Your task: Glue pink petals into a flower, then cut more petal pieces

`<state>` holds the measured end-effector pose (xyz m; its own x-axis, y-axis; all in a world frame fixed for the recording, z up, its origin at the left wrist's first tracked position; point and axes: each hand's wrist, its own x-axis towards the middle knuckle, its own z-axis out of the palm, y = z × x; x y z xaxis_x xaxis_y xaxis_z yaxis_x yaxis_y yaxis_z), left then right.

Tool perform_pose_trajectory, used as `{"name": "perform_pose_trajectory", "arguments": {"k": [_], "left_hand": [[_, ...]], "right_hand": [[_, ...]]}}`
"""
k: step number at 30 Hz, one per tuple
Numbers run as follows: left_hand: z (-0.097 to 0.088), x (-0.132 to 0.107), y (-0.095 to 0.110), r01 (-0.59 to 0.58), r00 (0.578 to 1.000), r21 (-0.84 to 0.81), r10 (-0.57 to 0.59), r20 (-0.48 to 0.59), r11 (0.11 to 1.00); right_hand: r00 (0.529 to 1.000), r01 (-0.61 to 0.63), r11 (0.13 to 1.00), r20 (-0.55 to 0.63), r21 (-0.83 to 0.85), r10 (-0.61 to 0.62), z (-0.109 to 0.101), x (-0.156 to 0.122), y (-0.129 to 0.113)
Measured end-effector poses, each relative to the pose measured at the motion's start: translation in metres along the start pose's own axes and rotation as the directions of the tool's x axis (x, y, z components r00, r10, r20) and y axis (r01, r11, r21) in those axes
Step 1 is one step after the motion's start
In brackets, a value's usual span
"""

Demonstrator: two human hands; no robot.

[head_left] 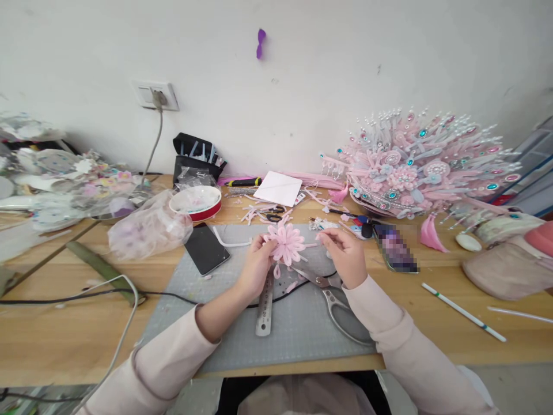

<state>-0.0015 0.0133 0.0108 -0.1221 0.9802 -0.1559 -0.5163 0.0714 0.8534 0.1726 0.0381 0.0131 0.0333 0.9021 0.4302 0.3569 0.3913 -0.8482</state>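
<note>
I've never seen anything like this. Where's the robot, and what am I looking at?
There's no robot here, just a person's two bare hands. The only picture comes from a camera worn on their head, looking forward and down, so you see roughly what they see.

The left hand holds a pink flower with looped petals. The right hand is just to the other side; whether it grips anything is too small to tell.

Below them, a grey cutting mat lies on a wooden table. On the mat are a metal ruler and large scissors. Farther back, to the right, stands a pink piece covered in beads and jewels.
</note>
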Motion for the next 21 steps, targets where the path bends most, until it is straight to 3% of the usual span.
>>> {"name": "perform_pose_trajectory", "arguments": {"k": [13, 18, 21], "left_hand": [[0.001, -0.010, -0.005, -0.041, 0.997, 0.166, 0.029, 0.075, 0.985], [0.003, -0.016, -0.003, -0.111, 0.990, 0.238, 0.086, 0.111, 0.965], [0.005, -0.018, -0.002, -0.139, 0.987, 0.275, 0.111, 0.114, 0.951]], "right_hand": [[1.000, -0.012, 0.993, -0.024, 0.115, 0.015, 0.010, -0.015, -0.009], [0.985, 0.172, 0.985, -0.015, -0.027, -0.173, 0.009, -0.015, -0.019], [0.977, 0.212, 0.975, -0.021, -0.060, -0.214, 0.009, -0.015, -0.020]]}}
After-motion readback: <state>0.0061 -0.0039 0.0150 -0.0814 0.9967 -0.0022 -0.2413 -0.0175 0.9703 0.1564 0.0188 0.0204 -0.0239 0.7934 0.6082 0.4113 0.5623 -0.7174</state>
